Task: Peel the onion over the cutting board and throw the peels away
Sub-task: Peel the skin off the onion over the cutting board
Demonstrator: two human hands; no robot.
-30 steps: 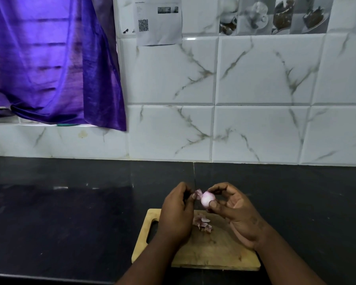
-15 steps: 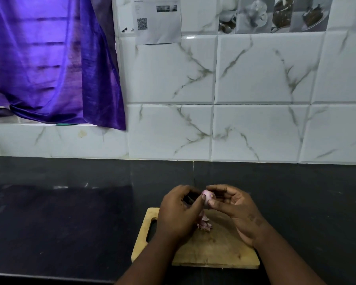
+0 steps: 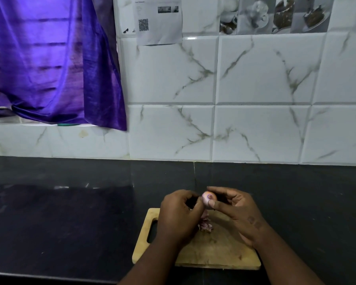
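A small pale pink onion (image 3: 208, 197) is held above the far edge of the wooden cutting board (image 3: 214, 251). My right hand (image 3: 237, 212) pinches it between thumb and fingers, its end with a purple spot facing up. My left hand (image 3: 179, 214) is closed against the onion's left side, fingertips touching it. A small heap of purplish peels (image 3: 205, 226) lies on the board just below the onion, partly hidden by my left hand.
The board has a handle slot (image 3: 152, 231) at its left end and lies on a black counter (image 3: 70, 219). White marbled tiles (image 3: 255, 130) form the back wall. A purple curtain (image 3: 49, 58) hangs at the upper left.
The hands drew together around the onion. The flap of peel that stuck out at its left a second ago is gone from sight, and the onion has turned its spotted end upward.
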